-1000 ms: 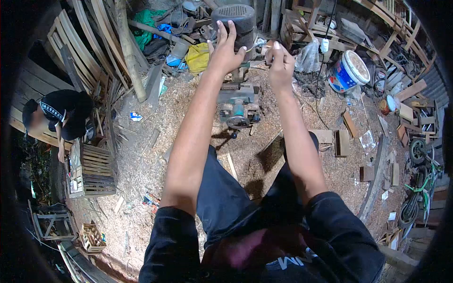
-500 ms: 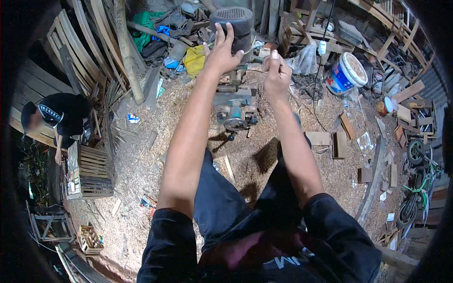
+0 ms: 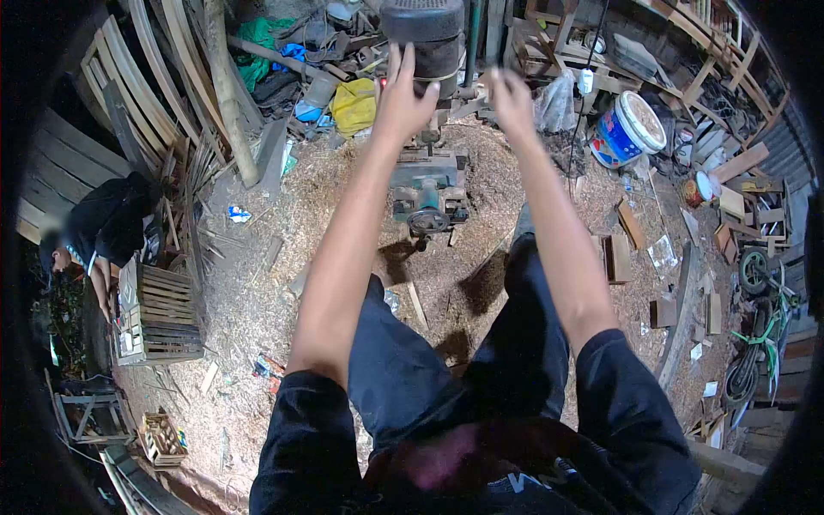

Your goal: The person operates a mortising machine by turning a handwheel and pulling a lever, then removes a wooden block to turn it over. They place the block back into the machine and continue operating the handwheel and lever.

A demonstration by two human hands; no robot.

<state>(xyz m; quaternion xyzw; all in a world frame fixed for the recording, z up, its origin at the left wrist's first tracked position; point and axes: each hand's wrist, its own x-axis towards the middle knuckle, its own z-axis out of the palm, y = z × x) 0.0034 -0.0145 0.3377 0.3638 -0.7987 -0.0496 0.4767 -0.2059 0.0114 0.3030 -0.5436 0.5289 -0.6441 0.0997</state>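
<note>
Both arms stretch forward toward the motor [image 3: 425,34], a dark ribbed drum at the top of the view, just behind the machine [image 3: 427,193] that stands on the sawdust-covered floor [image 3: 257,283]. The left hand [image 3: 403,94] has its grip open, fingers spread, at the motor's lower edge; whether it touches the housing is hard to tell. The right hand [image 3: 512,99] is raised beside it, just right of the motor. Its back faces the camera, so I cannot tell whether its grip is closed on anything.

The work looks to be at an early stage. The hands have reached the motor, but nothing is plainly held or shifted, and the machine below shows no wood on it. Any handling of the motor seems yet to come.

By count there are one motor, one machine, one white and blue bucket [image 3: 627,129] to the right and one yellow cloth [image 3: 354,105] to the left. Two slatted crates [image 3: 159,313] sit at the left edge, where one other person [image 3: 103,227] is bent over.
</note>
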